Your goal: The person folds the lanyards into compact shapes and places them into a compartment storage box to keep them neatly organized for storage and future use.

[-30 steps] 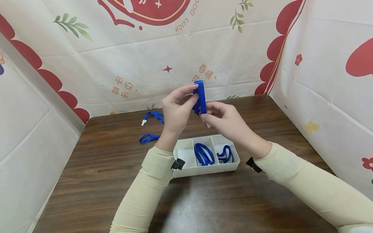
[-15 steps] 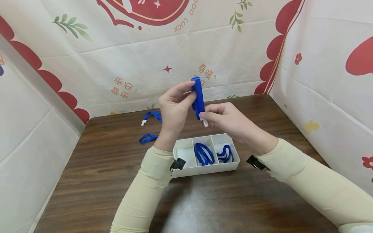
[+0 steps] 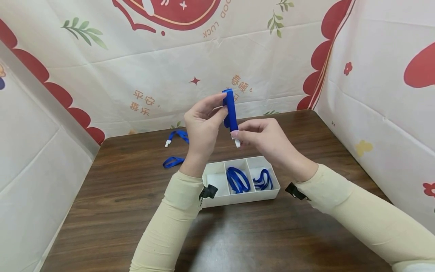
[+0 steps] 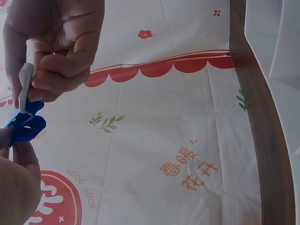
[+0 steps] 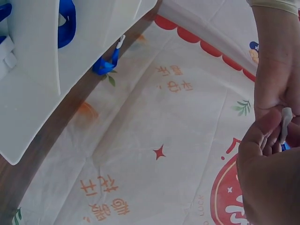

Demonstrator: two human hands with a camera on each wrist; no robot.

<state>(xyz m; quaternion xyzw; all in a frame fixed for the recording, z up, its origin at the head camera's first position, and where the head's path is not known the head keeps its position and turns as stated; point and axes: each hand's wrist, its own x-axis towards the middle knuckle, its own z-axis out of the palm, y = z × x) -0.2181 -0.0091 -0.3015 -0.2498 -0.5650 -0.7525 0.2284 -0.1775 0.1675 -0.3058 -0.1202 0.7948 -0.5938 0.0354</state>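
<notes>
A folded blue lanyard (image 3: 230,111) is held up above the far part of the table. My left hand (image 3: 204,122) pinches its upper end between thumb and fingers. Lower down, my right hand (image 3: 261,136) pinches it beside its white clip (image 3: 237,142), which points downward. In the left wrist view the blue strap (image 4: 32,130) shows as stacked loops at the left fingertips. The clip (image 5: 285,124) also appears between the right fingers in the right wrist view, where most of the strap is hidden.
Below the hands stands a white divided box (image 3: 244,200). Its middle compartment has a coiled blue lanyard (image 3: 238,180), its right one another lanyard (image 3: 263,180). Left on the table lie a blue strap with a white clip (image 3: 168,143) and a blue loop (image 3: 172,162), both partly hidden.
Both hands have shifted slightly left, the left also slightly up, with the lanyard. Its loose lower folds now lie flatter together, and more of the white clip shows below the right thumb.
</notes>
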